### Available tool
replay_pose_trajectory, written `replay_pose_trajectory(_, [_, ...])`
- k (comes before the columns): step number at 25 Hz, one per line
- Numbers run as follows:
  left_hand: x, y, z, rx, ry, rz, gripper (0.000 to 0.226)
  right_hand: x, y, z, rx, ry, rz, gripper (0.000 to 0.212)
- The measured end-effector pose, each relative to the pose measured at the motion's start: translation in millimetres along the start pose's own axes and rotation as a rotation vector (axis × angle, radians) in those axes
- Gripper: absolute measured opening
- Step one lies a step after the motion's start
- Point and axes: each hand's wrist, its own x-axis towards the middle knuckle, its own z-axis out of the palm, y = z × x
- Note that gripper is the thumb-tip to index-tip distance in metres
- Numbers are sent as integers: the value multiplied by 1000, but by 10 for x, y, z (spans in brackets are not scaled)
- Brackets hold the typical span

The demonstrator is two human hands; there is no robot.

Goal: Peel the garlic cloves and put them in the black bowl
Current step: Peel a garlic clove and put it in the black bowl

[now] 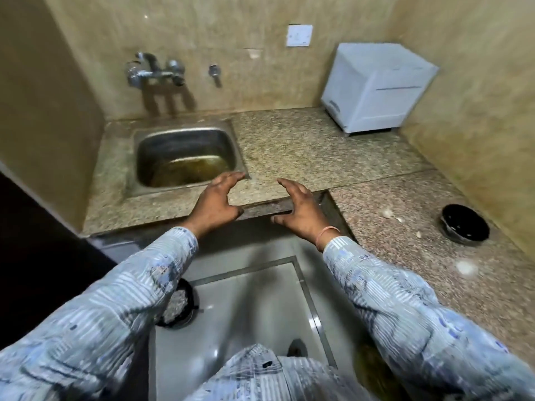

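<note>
Both of our hands, the left hand (215, 202) and the right hand (301, 209), hung over the front edge of the counter (304, 146) just right of the sink (179, 144), fingers spread and loosely bent, palms turned toward one another, gripping nothing. We judged this a ready pose and not a working one, since the garlic lay well off to the right. The black bowl (464, 224) stood on the right wing of the counter near the wall. The garlic cloves (388, 212) lay just left of it, likely so that each peeled clove had only a short way to go. We counted two hands, one bowl, one sink, one white appliance (376, 88) at the back, and three pale pieces we took for garlic. Whether any was peeled, or what lay in the bowl, we could not tell.
</note>
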Motion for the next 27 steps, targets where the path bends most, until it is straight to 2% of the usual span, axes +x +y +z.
replay_pose_trajectory(8, [770, 1423, 1181, -17, -221, 221, 86, -556, 1183, -1185, 20, 255, 252, 96])
replay_pose_trajectory(14, [1309, 2309, 2164, 10, -333, 332, 94, -857, 2118, -1775, -4, 338, 384, 95])
replay_pose_trajectory(21, [1720, 2804, 3231, 49, -545, 450, 89, -1237, 2972, -1967, 43, 422, 618, 89])
replay_pose_trajectory(27, [2384, 2800, 3873, 74, -703, 529, 85, -956, 3529, -1830, 43, 424, 868, 76])
